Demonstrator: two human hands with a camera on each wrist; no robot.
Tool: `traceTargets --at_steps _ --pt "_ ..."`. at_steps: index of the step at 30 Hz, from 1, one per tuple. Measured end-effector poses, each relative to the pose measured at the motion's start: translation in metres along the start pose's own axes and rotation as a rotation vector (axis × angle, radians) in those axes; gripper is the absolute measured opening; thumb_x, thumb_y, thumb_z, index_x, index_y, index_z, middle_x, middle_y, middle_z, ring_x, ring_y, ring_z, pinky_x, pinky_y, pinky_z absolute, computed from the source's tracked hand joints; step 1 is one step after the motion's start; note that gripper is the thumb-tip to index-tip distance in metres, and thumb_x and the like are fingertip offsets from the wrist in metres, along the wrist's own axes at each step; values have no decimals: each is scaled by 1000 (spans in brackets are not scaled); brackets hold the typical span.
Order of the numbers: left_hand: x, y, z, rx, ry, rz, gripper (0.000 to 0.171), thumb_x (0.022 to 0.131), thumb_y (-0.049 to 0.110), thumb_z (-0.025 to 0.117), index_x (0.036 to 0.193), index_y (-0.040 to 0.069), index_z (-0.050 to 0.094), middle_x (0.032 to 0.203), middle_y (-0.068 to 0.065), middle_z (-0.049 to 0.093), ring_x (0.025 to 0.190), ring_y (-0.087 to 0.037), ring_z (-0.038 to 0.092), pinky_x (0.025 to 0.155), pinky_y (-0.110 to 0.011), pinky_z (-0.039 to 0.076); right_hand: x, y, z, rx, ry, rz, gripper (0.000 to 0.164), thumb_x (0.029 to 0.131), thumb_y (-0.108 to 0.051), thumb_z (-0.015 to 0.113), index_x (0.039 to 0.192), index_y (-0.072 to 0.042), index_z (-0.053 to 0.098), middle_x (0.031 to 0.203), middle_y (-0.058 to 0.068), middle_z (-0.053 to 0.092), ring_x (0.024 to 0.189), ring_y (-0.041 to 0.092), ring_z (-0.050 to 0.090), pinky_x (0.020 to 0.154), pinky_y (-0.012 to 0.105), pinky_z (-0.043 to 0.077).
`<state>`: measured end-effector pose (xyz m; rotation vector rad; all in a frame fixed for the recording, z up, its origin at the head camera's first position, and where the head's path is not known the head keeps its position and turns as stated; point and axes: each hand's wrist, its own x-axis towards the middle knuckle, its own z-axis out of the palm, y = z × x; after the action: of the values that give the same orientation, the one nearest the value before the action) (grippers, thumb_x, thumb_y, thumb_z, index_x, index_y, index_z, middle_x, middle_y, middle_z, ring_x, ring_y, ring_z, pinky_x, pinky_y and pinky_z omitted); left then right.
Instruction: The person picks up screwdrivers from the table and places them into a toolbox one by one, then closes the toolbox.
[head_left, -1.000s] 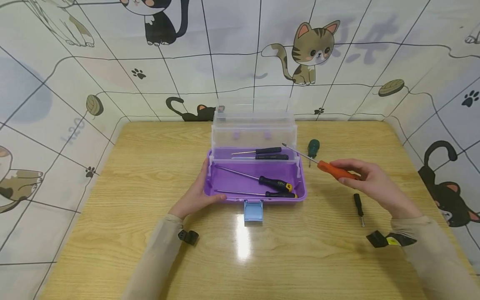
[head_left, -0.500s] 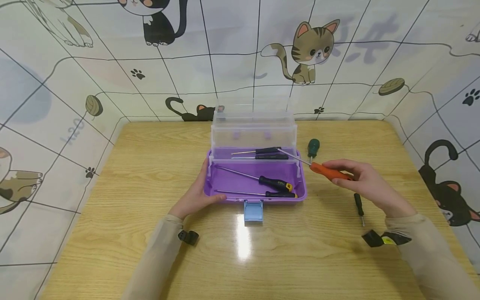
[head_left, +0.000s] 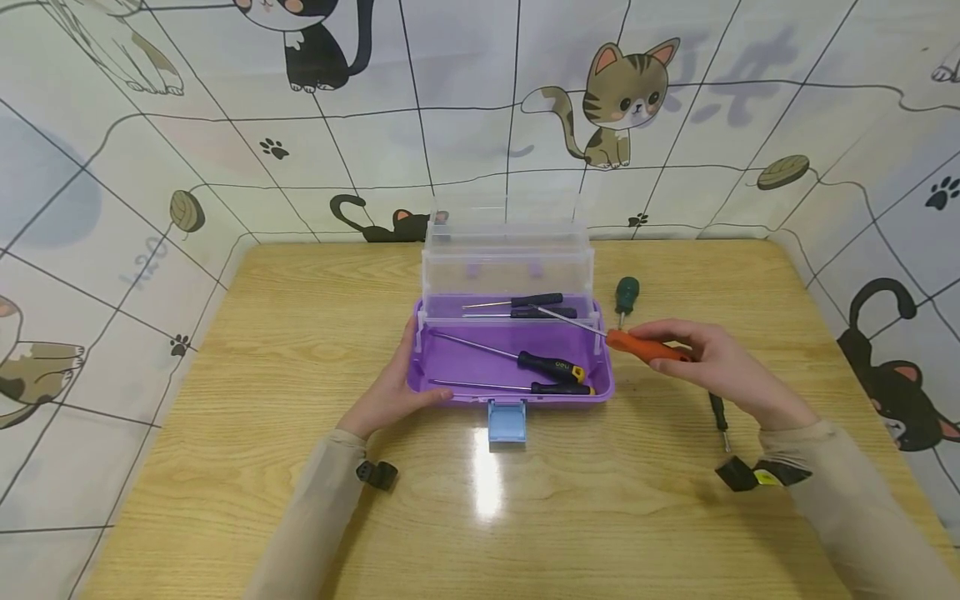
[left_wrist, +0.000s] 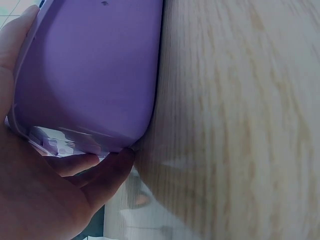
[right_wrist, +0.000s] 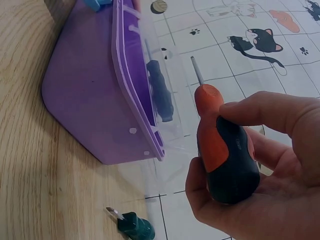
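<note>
1. Right hand (head_left: 723,367) grips the orange driver (head_left: 637,343), fingers and thumb round its handle, which shows orange and black from the right wrist.
2. That driver is up off the bench (head_left: 300,358), its handle by the right end of the box (head_left: 465,365) and its shaft slanting leftward over the box.
3. Left hand (head_left: 390,387) holds the box by its left end, thumb along the front rim, fingers round the side; the left wrist view shows fingertips against the purple wall.
4. The box sits on the bench, its clear lid (head_left: 510,279) raised at the back, the blue latch (head_left: 507,423) hanging at the front.
5. A thick driver (head_left: 551,367), black with a yellow end, lies in the box, shaft pointing left; a thinner driver (head_left: 562,389) lies just in front of it, along the front wall.
6. Two black drivers (head_left: 543,314) lie side by side at the back, seen through the lid; the orange driver's tip overlaps the nearer handle, and whether they touch cannot be told.
7. On the bench, a green driver (head_left: 627,294) lies near the box's back right corner.
8. A small driver (head_left: 717,411) lies partly hidden below the right hand.
</note>
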<state>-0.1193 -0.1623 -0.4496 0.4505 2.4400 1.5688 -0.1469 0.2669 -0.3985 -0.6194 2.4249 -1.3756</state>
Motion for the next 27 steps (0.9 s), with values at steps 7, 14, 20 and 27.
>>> traceTargets --at_steps 7,14,20,27 --pt "0 1 0 4 -2 -7 118 79 7 80 152 2 -13 159 -17 -8 145 -32 0 115 -50 7 5 -2 3 14 -50 -10 36 94 -7 63 130 -8 59 127 14 55 95 22 60 74 29 54" --pt "-1 2 0 4 -3 -20 119 79 8 80 152 4 -14 159 -16 -9 144 -32 0 115 -51 7 13 -4 6 13 -77 -16 36 93 -4 63 129 -7 60 125 15 57 93 24 61 72 32 55" --pt "-1 1 0 9 1 -24 118 79 11 80 152 3 -12 159 -16 -8 145 -32 0 114 -51 8 20 -5 10 33 -107 -25 38 91 1 63 128 -5 60 124 16 56 92 30 61 69 33 55" --pt "-1 -1 0 8 2 -17 119 79 10 80 152 5 -14 159 -16 -8 144 -33 1 114 -51 8 27 -7 19 32 -135 -21 38 88 3 65 125 -7 63 122 14 57 94 34 52 68 30 51"
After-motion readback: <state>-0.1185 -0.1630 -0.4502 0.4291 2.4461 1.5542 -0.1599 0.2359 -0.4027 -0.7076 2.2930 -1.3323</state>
